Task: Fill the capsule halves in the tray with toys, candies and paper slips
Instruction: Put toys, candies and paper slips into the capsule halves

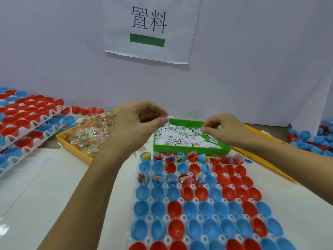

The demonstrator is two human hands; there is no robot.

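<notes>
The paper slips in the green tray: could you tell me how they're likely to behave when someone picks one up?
The paper slips look thin and small, so probably very light and floppy. They lie overlapping in a loose heap in the green tray, so several may lift together. The right hand pinches with its fingertips, which suggests they need a fine grip.

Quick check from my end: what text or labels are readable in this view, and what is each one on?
"置料": large black characters on the white paper sign on the wall, above a green bar with nothing legible in it.
Paper slips in the green tray: black print, too small to read.
Candy wrappers in the yellow tray: nothing readable.
</notes>
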